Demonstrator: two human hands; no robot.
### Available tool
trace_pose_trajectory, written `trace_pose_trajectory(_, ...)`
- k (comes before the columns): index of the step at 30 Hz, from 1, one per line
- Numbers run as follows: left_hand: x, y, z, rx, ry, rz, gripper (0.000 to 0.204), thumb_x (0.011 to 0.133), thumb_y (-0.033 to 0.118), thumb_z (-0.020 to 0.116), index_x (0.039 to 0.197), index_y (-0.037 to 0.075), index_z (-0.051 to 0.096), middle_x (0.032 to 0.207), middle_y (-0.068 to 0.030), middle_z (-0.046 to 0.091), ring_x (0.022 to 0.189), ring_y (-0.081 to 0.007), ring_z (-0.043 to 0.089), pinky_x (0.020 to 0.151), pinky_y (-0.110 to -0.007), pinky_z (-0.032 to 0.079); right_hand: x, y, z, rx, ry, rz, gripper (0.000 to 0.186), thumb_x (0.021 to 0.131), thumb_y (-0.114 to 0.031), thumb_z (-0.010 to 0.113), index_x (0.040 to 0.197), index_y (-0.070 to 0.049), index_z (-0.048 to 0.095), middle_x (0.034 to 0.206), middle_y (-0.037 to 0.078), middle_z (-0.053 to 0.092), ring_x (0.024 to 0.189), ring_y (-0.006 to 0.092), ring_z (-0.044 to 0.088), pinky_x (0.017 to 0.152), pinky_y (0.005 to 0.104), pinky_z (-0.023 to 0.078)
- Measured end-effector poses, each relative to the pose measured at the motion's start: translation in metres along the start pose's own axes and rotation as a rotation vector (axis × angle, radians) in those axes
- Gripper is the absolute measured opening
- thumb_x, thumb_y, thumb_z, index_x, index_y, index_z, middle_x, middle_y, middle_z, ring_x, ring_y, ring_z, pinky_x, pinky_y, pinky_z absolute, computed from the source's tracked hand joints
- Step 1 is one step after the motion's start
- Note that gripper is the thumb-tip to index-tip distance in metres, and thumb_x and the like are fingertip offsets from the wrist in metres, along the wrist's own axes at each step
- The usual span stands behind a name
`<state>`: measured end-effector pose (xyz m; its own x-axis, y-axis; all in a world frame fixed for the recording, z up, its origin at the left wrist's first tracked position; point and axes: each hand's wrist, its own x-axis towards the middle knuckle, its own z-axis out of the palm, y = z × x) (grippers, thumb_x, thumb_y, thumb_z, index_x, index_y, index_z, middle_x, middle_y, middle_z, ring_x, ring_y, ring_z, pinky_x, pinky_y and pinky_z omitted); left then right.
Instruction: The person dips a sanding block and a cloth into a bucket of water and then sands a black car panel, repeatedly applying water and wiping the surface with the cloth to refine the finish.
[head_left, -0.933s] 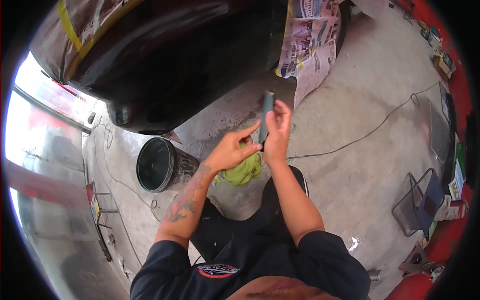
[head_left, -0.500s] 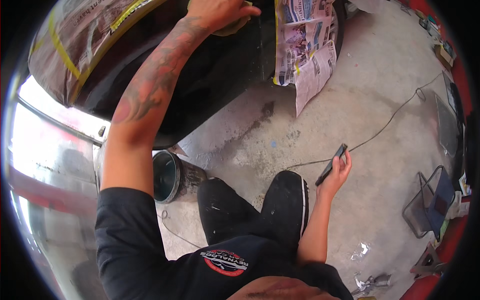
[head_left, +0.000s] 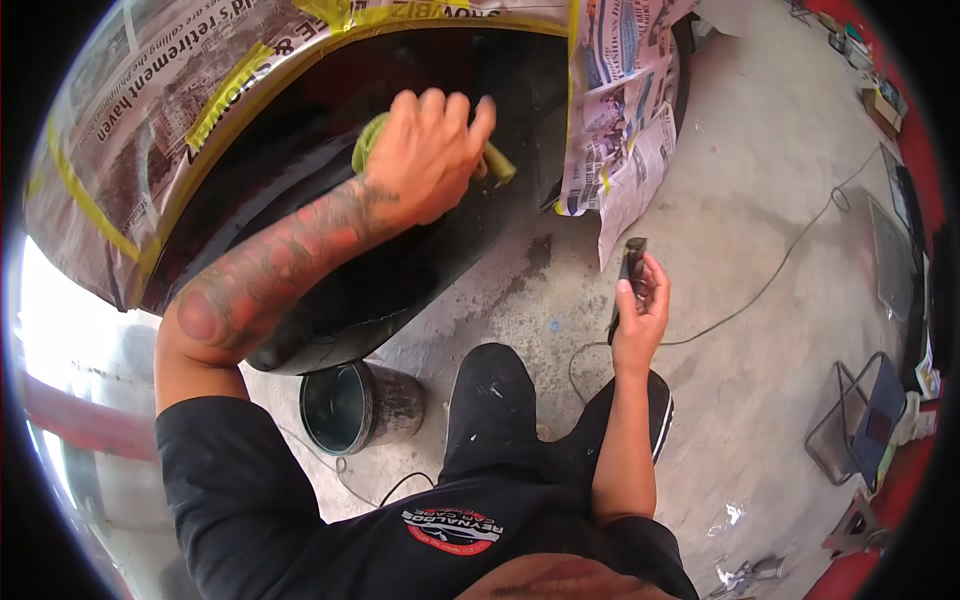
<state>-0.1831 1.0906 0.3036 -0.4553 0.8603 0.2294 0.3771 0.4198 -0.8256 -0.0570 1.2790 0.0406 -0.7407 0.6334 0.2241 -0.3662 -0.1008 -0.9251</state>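
Observation:
My left hand (head_left: 425,150) is closed around a yellow-green cloth (head_left: 368,145) and holds it against a glossy black car panel (head_left: 340,80). Newspaper (head_left: 165,105) fixed with yellow tape covers the bodywork along the panel's upper and left side. Another newspaper sheet (head_left: 620,110) hangs at its right edge. Lower and to the right, my right hand (head_left: 643,315) grips a dark, narrow block (head_left: 630,262) in the air above the floor; its exact kind is unclear.
Below the panel, a dark bucket (head_left: 402,405) with liquid in it stands near my knees. A thin cable (head_left: 765,295) crosses the concrete floor (head_left: 740,400). On the right are a folded metal-framed chair (head_left: 868,425) and, lower down, a spray gun (head_left: 765,570).
My left hand with the cloth has come down and nearer over the black panel. My right hand has moved up and left, tilting the block more upright. My view and knees have shifted.

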Motion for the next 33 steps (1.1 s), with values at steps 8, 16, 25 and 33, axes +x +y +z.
trace_pose_trajectory(8,0.016,0.0,-0.002,0.143,-0.223,-0.139,0.077,0.072,0.034,0.077,0.144,0.017,0.056,0.09,-0.0052,0.057,0.083,-0.0217,0.058,0.067,-0.038,0.042,-0.001,0.031,0.021,-0.112,-0.083,0.045,0.045,0.091,-0.011,0.072,0.134,-0.004,0.059,0.119,0.011,0.059,0.109,0.0232,0.06,0.097,0.0356,0.047)
trace_pose_trajectory(16,-0.015,0.0,-0.013,0.056,-0.143,-0.091,0.065,0.071,0.032,0.079,0.133,0.022,0.064,0.102,-0.0029,0.055,0.093,-0.0208,0.057,0.073,-0.036,0.043,0.064,-0.024,0.137,-0.143,-0.14,-0.55,0.047,0.087,-0.014,0.075,0.133,-0.011,0.061,0.114,0.013,0.06,0.107,0.0332,0.058,0.093,0.0422,0.048)
trace_pose_trajectory(25,-0.093,-0.023,-0.044,-0.073,0.018,-0.081,0.046,0.066,0.027,0.084,0.109,0.021,0.069,0.117,-0.0039,0.059,0.103,-0.0243,0.058,0.079,-0.039,0.043,0.075,-0.035,0.201,-0.248,0.03,-0.702,0.045,0.084,-0.017,0.078,0.128,-0.017,0.065,0.109,0.009,0.057,0.099,0.0301,0.058,0.079,0.041,0.053)
trace_pose_trajectory(33,-0.097,-0.028,-0.035,-0.209,0.134,-0.113,0.045,0.061,0.026,0.084,0.103,0.021,0.071,0.108,-0.0031,0.063,0.096,-0.0251,0.062,0.076,-0.038,0.045,0.095,-0.047,0.209,-0.253,0.059,-0.738,0.045,0.085,-0.017,0.078,0.129,-0.013,0.067,0.105,0.008,0.062,0.098,0.0286,0.061,0.086,0.0389,0.05)
